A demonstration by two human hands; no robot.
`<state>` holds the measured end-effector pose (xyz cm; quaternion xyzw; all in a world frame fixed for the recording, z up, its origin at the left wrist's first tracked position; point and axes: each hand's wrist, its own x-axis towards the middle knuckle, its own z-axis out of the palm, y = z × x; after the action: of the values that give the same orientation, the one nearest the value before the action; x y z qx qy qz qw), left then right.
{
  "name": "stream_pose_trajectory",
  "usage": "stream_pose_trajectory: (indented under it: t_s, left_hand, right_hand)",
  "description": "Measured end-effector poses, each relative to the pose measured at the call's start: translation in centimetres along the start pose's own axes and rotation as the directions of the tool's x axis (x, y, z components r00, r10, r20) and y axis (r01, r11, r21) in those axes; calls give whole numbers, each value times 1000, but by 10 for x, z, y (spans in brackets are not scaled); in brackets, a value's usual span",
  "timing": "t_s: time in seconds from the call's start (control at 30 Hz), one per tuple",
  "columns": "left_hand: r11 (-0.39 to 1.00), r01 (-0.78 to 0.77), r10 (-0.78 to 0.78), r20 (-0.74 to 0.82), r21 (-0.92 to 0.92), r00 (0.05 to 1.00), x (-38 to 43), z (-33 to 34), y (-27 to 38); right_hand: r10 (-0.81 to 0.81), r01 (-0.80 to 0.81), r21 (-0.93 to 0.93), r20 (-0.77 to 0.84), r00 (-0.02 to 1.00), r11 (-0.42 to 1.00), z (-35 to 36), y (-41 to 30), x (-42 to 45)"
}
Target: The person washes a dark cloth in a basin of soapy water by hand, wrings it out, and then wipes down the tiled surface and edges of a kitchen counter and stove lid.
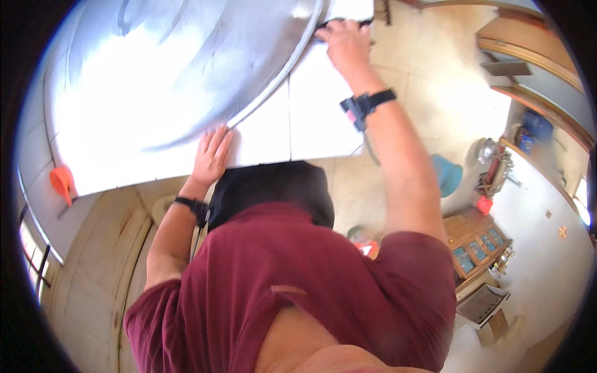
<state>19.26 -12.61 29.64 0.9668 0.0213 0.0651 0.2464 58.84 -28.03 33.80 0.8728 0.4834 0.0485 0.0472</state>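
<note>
A large, shiny metal wok or basin (261,60) fills the upper left, set on a white tiled counter (266,135). Its rim curves past both of my hands. My left hand (212,156) lies flat on the counter's front part, fingertips at the rim, with nothing visible in it. Farther off, my right hand (345,44) reaches to the counter's right side, fingers over a narrow dark thing (366,22) close to the rim. My fingers partly cover that thing, so I cannot tell what it is or whether they grip it.
An orange plastic scoop or ladle (60,181) is at the counter's left end. On the right are a blue-green bucket (447,175) on the pale floor, a wooden cabinet (475,242) with blue panes, and a doorway. Wooden boards (93,238) stand at lower left.
</note>
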Motion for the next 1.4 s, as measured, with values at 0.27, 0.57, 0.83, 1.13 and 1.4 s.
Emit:
stream_pose_trajectory:
  t_s: [0.27, 0.57, 0.83, 1.13, 1.4]
  left_hand:
    - [922, 376, -384, -77, -95, 920, -18, -11, 34]
    - [228, 806, -923, -386, -546, -1, -57, -8, 6]
    - [112, 985, -709, -705, -131, -13, -9, 27, -5]
    - [1, 997, -747, -662, -81, -53, 0, 26, 10]
    - [-79, 995, -835, -542, -53, -95, 15, 9, 19]
  right_hand:
    - [192, -50, 483, -248, 950, 874, -49, -23, 7]
    - [51, 35, 378, -215, 975, 925, 16, -59, -7]
    - [-323, 388, 243, -266, 908, 889, -12, -8, -3]
    - [-484, 538, 202, -265, 834, 818, -1, -78, -44]
    - [-520, 586, 306, -274, 809, 751, -1, -44, -26]
